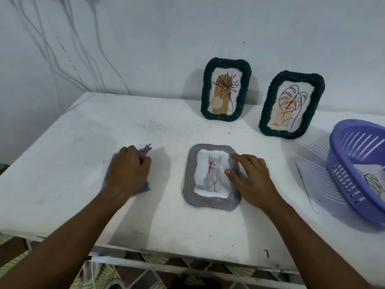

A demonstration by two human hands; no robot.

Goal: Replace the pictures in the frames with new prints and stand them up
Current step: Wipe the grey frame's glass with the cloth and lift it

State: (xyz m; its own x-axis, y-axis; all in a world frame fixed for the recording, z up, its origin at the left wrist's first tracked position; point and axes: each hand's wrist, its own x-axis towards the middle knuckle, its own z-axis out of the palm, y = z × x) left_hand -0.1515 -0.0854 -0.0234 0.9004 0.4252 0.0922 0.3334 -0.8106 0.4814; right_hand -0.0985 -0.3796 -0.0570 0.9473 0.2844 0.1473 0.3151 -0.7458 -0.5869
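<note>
Three frames are seen: two dark green ones (pixel 226 89) (pixel 291 105) are stood behind the grey frame (pixel 211 177), which is laid flat on the counter (pixel 73 142) and steadied by the open right hand (pixel 250 180), probably for wiping, while a purple cloth (pixel 143 152) is gripped by the left hand (pixel 128 170).

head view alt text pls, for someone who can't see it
A grey frame with a cat print lies flat on a white table, the right hand resting on its right edge while the left hand holds a purple cloth. Two dark green frames stand against the wall behind; a purple basket sits at right.
</note>
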